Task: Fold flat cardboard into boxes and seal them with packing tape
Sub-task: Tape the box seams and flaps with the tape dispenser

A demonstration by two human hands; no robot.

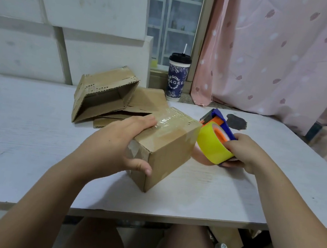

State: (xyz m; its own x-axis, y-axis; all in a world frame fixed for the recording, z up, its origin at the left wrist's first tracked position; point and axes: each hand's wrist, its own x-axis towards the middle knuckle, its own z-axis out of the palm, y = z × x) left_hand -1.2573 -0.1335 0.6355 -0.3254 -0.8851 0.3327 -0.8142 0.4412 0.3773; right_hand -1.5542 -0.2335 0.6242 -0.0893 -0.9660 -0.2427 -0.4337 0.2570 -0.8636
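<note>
- The left hand [123,145] and the right hand [247,151] are bare from fingertips to wrist.
- The left thumbnail [148,171] is short and looks plain.
- The left forearm [49,188] and the right forearm [295,210] are bare skin all the way to the bottom of the view.
- Two bare legs [94,238] show below the near edge of the tabletop [25,128]; what clothing is worn higher up cannot be told.

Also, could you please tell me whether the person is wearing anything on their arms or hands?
Nothing that shows. The left hand and right hand have no gloves, rings, watch or bracelet visible. The left forearm and right forearm are uncovered too, with no sleeve in view down to the picture's edge.
</note>
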